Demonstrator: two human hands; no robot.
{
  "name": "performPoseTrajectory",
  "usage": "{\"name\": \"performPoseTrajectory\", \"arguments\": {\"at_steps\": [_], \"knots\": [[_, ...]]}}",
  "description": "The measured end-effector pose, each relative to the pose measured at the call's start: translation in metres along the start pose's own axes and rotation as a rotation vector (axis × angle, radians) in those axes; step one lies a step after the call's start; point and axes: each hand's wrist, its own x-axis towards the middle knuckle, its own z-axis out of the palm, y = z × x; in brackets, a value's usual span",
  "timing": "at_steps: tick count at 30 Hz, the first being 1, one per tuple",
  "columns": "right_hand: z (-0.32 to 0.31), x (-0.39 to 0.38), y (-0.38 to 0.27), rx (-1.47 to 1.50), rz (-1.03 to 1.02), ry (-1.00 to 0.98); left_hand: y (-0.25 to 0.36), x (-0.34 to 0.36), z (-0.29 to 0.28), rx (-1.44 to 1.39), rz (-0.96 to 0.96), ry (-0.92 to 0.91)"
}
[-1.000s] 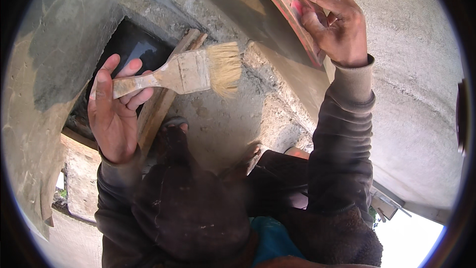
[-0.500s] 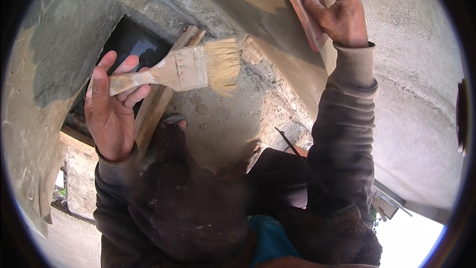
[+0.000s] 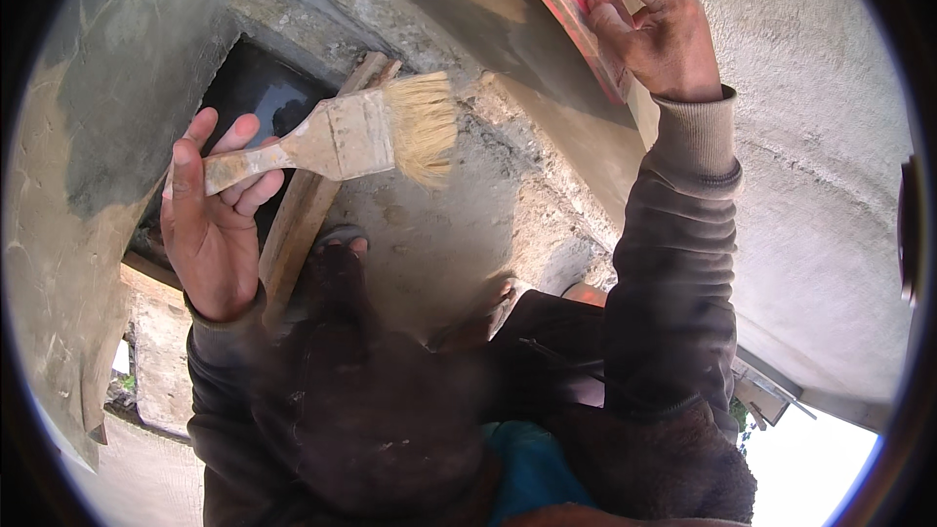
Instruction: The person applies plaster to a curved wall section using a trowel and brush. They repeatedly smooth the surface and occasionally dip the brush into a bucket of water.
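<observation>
My left hand (image 3: pixel 217 259) holds a wide flat paintbrush (image 3: pixel 356 135) by its handle, between thumb and fingers. Pale bristles point right, and the wooden body is smeared with grey. Up at the top right, my right hand (image 3: pixel 673 39) grips a worn pinkish-red plastering float (image 3: pixel 574 18) by its back. The float lies along a smooth plastered band of wall (image 3: pixel 478 15), which is dark and damp-looking in places. Its working face is turned away from view.
Rough pale wall (image 3: pixel 810 146) fills the right side; a partly damp grey wall (image 3: pixel 107 117) stands at left. Between them are a dark recess (image 3: pixel 262 83) with a shiny surface, a wooden plank (image 3: pixel 305 215) and concrete floor (image 3: pixel 420 244). A sandalled foot (image 3: pixel 344 236) rests beside the plank.
The float and my right hand have shifted slightly left along the wall band. My left hand and the brush have moved a little left too.
</observation>
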Motion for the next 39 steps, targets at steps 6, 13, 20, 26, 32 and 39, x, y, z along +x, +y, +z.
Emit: {"name": "performPoseTrajectory", "arguments": {"at_steps": [6,13,20,26,32,39], "knots": [[-0.050,-0.074,-0.038,0.012,0.309,-0.099,0.018,-0.001,-0.014,0.016,0.136,-0.009],[0.069,-0.095,-0.114,1.678,0.367,0.548,0.018,0.017,0.019,0.179,0.210,-0.319],[0.142,-0.051,-0.176,2.360,0.363,0.703,-0.030,-0.009,0.067,0.278,0.255,-0.331],[0.141,-0.062,-0.169,1.417,0.437,0.615,-0.036,0.002,0.080,0.230,0.316,-0.416],[0.140,-0.088,-0.161,0.663,0.313,0.424,-0.052,0.003,0.097,0.245,0.346,-0.377],[0.109,-0.155,-0.107,0.613,0.386,0.150,-0.064,0.065,0.135,0.566,0.882,-0.122]]}}
